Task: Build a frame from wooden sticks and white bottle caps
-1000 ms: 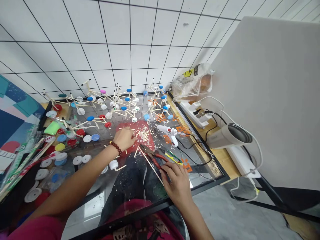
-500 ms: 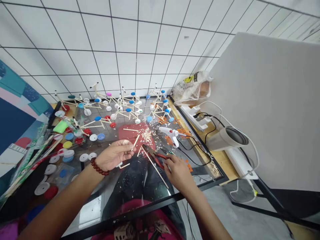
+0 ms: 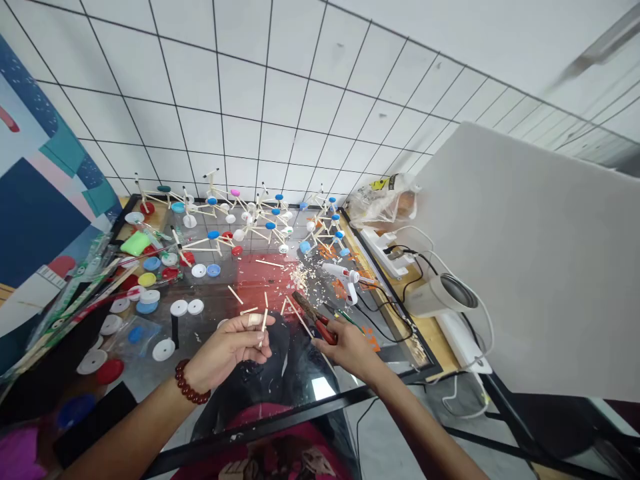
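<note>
Between the thumb and fingers of my left hand (image 3: 233, 350) is a short wooden stick (image 3: 265, 325), held nearly upright. My right hand (image 3: 345, 347) is closed round the red handles of a pair of pliers (image 3: 311, 311), whose dark jaws point up and left toward the wood chips. A long thin stick (image 3: 299, 316) slants beneath the pliers, partly hidden by my right hand. Several short cut sticks (image 3: 235, 295) lie beyond my left hand. Farther back, a heap of wood chips (image 3: 300, 275) is scattered at the edge of a red patch on the glass table (image 3: 215, 300).
A white glue gun (image 3: 343, 273) with its cord lies right of the chips. Stick figures with bottle caps (image 3: 270, 227) stand along the back. Loose caps (image 3: 179, 307) cover the left side. A power strip (image 3: 386, 253) and a grey-white cylinder (image 3: 443, 295) stand at the right edge.
The view has tilted and shifted. My left hand has drawn lower with its short stick, which now stands more upright. My right hand still holds the pliers, now angled more steeply.
</note>
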Tool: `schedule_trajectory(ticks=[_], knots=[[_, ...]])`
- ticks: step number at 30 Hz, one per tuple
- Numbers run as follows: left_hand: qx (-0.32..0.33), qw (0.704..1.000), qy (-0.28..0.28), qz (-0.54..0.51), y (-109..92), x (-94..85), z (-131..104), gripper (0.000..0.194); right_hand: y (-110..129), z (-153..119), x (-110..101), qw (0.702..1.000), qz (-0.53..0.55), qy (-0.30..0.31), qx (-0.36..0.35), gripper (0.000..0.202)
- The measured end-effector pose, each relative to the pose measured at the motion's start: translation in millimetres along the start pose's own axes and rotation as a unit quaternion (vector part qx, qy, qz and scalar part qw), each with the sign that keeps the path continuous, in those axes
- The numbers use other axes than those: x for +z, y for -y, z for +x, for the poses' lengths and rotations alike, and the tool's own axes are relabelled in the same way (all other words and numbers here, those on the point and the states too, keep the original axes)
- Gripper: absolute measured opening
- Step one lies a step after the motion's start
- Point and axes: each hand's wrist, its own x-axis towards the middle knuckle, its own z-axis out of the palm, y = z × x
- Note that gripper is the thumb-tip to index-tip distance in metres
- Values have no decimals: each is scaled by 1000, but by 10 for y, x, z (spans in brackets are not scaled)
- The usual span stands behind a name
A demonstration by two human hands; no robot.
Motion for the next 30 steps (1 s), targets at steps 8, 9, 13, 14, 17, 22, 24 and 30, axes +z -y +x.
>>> schedule_trajectory(ticks=[8,9,13,14,17,22,24,30], knots=[[-6,1000,3,-17,102,30,-75,27,226,-382,-10,832,525,175,15,37],[-6,1000,9,-19,112,42,-92,25,287,-427,12,808,555,193,27,45],[16,999,41,-2,180,127,-171,25,537,-557,113,701,684,196,45,65],[10,999,52,6,201,153,-190,26,573,-577,125,679,709,187,34,65],[-38,998,56,1,245,216,-235,30,561,-618,102,706,691,155,-2,57],[-54,998,38,-1,254,245,-254,34,373,-669,-65,835,523,171,13,67],[-54,998,36,7,257,247,-250,37,354,-679,-123,848,492,198,-4,72],[-56,997,41,14,250,250,-247,37,406,-643,-188,876,420,233,-50,78]])
